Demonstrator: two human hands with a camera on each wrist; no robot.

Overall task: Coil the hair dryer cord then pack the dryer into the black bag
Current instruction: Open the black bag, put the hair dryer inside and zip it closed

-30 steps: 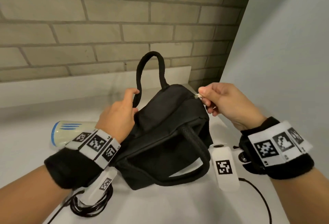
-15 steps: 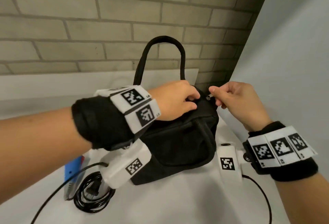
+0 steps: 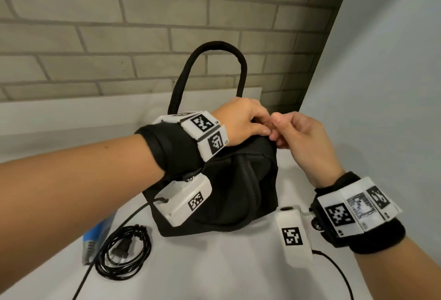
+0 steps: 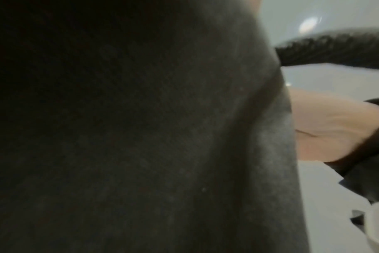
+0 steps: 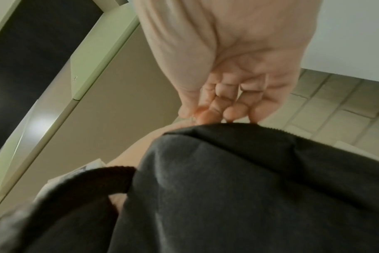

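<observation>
Hands meeting at bag (image 3: 222,180) top, right end. Left hand (image 3: 241,120) curling over top fabric, gripping it. Right hand (image 3: 300,137) pinching at same corner, likely zipper pull, though pull itself hidden. Zipper line running leftward from right hand. Dryer (image 3: 95,237) lying on tabletop (image 3: 214,264) left of bag, beside coiled cord (image 3: 124,252), nearer left hand. No readable writing.

The black bag (image 3: 238,180) looks like matt woven cloth, kinda soft, with thick ribbed rope-like handles (image 3: 216,47). Cord (image 3: 124,254) is smooth, slightly glossy plastic; the table (image 3: 226,271) is smooth matt white, the wall (image 3: 119,37) rough brick
</observation>
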